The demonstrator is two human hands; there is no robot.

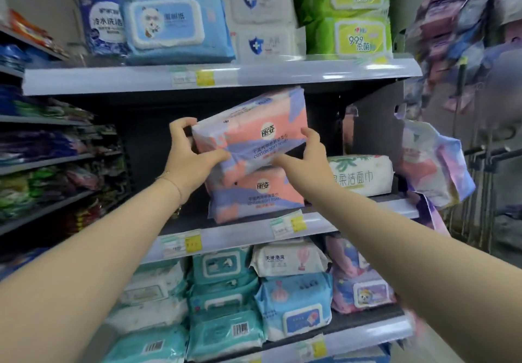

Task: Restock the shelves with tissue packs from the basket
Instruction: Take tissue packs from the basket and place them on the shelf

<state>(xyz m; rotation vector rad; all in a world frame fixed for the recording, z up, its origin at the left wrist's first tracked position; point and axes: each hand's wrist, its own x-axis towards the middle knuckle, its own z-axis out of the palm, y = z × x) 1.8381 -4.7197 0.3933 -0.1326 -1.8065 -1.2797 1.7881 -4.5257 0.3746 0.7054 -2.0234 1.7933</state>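
In the head view, both bare arms reach up from the lower corners of the frame to the centre. There the two hands hold one tissue pack (254, 134), a soft packet printed in pink, lavender and white. It is tilted, its right end higher than its left.

The left hand (189, 153) grips the pack's left end: its fingers curl over the upper left corner and its thumb presses across the lower front. A thin bracelet (169, 179) circles that wrist. The right hand (308, 151) grips the lower right edge, fingers curled round the end and thumb stretched along the underside.

The held pack sits just above a second pack (254, 193) of the same print, which lies flat on the middle shelf (324, 223). To the right on that shelf lies a white pack (361, 175) with green lettering.

On the top shelf (268, 76), in the upper part of the frame, are a blue pack (175, 26), white packs with blue shields (260, 21) and green packs (353, 9).

Below the middle shelf, teal packs (223, 292) are stacked beside a light blue pack (293, 312) and a pink pack (361, 286).

At the right edge of the frame another pastel pack (435, 162) hangs beside the shelving.
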